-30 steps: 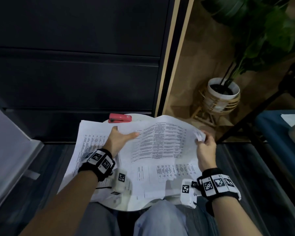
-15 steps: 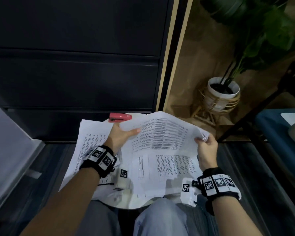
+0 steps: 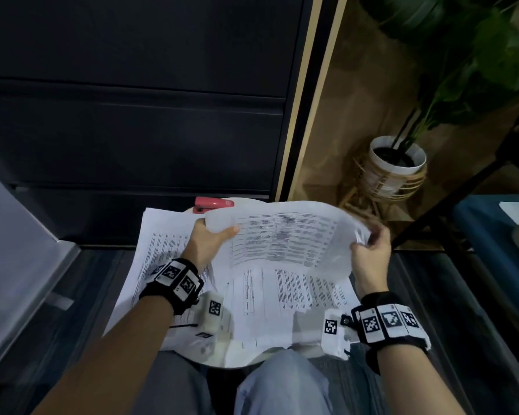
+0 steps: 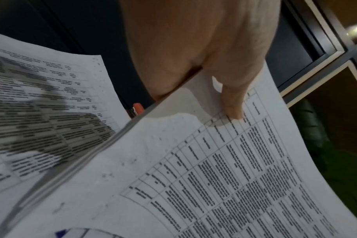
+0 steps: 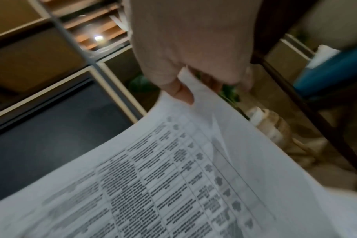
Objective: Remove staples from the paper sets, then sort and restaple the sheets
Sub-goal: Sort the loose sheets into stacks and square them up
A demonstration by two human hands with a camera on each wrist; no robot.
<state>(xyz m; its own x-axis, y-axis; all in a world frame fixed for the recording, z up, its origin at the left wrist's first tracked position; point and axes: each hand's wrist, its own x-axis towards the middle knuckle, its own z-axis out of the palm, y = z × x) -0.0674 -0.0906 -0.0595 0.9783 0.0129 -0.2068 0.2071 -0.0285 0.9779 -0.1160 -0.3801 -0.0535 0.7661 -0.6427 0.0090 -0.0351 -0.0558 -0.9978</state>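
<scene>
The printed text on the lifted sheet [image 3: 285, 238] is too blurred to read; papers half-hide the red stapler [image 3: 212, 202].

Both forearms come in bare, no sleeves at all. On the left wrist sits a black band [image 3: 174, 284] carrying white tiles printed with black square-pattern markers, and a small white block [image 3: 215, 308] with another such marker hangs off its inner side. The right wrist wears the same kind of black band [image 3: 387, 322], three marker tiles in a row across it, with a white block [image 3: 333, 330] at its side. Down below, light blue jeans [image 3: 282, 384] cover the knees.
</scene>
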